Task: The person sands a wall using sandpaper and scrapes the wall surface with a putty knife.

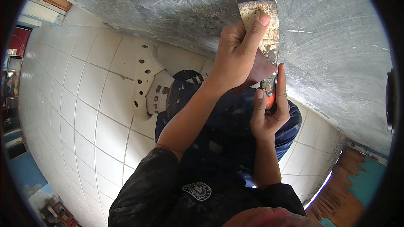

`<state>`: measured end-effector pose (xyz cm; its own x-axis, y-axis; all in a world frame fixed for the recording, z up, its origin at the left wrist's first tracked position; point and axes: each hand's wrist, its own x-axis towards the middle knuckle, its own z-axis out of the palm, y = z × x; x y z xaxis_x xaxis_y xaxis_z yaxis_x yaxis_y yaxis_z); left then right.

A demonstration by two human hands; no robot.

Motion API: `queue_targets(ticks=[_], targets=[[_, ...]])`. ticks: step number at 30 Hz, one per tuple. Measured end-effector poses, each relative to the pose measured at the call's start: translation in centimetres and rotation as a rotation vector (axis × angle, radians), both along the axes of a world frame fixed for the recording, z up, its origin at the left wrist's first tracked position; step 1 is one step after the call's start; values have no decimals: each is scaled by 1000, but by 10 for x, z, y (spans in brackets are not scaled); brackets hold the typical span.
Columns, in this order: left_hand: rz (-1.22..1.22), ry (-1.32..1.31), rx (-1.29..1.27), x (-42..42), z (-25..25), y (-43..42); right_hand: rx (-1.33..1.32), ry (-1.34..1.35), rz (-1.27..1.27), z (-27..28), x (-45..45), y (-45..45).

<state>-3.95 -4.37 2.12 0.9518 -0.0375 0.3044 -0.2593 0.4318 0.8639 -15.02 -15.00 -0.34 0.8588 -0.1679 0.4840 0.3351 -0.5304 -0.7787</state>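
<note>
A putty knife with a wide, rust-stained blade [269,38] is held up before the grey wall [328,38]. My left hand [242,52] is closed, its thumb against the blade and its fingers behind it. A brown-red sheet [261,68], which looks like sandpaper, hangs from this hand beside the blade. My right hand [272,111] is closed round the knife's black and orange handle [268,90], its index finger stretched up along the side.
White floor tiles [101,88] spread to the left, with a light perforated shoe [145,86] on them. My knees in dark trousers [227,122] are beneath my hands. At the lower right is a worn wooden panel with turquoise paint [349,180]. Shelves [12,75] line the far left.
</note>
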Motion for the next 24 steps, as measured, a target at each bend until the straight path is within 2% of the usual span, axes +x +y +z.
queue_targets(ticks=[3, 19, 24], targets=[[-73, 38, -40, 1, -1, 1, -9, 0, -24, -2, 2, -1], [-143, 14, -53, -1, 2, 5, 66, 126, -34, 20, -11, 2], [-202, 76, -105, 1, 1, 3, -125, 30, -45, 34, -5, -3]])
